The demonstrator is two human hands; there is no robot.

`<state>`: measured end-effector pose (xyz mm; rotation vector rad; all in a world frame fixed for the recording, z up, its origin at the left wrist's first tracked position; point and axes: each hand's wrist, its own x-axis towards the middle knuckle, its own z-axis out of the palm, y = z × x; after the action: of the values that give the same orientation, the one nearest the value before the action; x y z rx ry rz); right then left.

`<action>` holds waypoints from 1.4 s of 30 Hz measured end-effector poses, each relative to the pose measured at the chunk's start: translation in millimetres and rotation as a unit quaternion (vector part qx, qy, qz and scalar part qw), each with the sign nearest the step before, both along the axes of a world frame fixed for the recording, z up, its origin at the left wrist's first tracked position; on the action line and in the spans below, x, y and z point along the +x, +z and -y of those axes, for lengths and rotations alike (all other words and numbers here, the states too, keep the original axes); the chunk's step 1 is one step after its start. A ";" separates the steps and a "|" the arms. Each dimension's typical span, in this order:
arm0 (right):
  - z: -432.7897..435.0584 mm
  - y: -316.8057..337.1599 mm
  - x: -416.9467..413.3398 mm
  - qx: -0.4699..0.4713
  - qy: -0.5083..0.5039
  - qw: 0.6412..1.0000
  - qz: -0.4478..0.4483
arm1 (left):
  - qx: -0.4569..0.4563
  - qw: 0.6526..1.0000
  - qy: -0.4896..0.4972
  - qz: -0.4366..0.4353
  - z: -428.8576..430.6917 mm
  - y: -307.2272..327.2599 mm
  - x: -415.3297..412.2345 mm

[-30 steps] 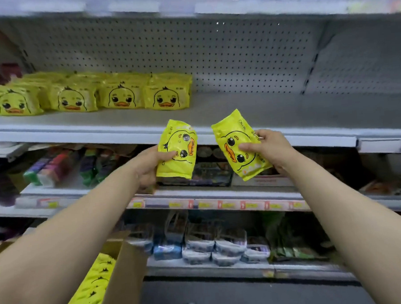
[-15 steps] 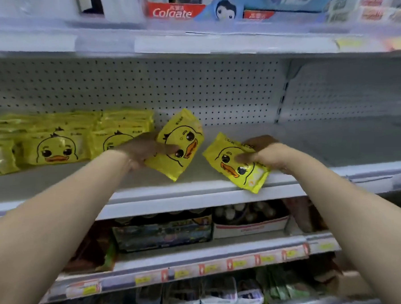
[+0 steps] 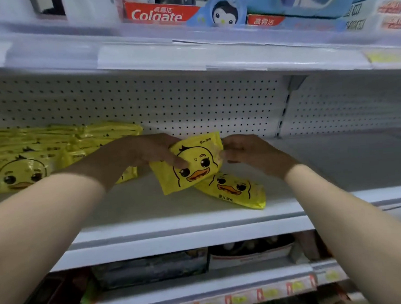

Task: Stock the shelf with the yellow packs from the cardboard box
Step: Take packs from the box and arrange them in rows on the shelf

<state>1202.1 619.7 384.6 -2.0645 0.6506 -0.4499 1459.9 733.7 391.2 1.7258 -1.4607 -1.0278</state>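
Note:
A yellow duck-face pack (image 3: 195, 161) is tilted over the white shelf (image 3: 151, 208). My left hand (image 3: 143, 152) grips its left end, thumb on the front. My right hand (image 3: 246, 151) pinches its right edge. A second yellow pack (image 3: 236, 190) lies flat on the shelf just below and to the right, partly under the held pack. Several more yellow packs (image 3: 32, 158) stand in rows at the shelf's left. The cardboard box is out of view.
A pegboard back wall (image 3: 192, 105) closes the shelf. The right part of the shelf (image 3: 346, 162) is bare. Toothpaste boxes (image 3: 159, 13) fill the shelf above. Dark goods (image 3: 150, 268) and price tags (image 3: 267, 294) sit on the shelves below.
Both hands rose from below the shelf edge onto the shelf. The right hand's pack was let go and lies flat; that hand now pinches the left hand's pack.

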 end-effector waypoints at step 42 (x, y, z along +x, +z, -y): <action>-23.0 -20.3 44.5 0.035 0.034 0.988 0.144 | -0.194 0.967 0.147 -0.075 -79.9 -22.8 -12.3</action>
<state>1246.5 642.7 364.3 -1.9012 0.4152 -0.6605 1447.6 813.6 368.4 1.4877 -1.1734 -0.6471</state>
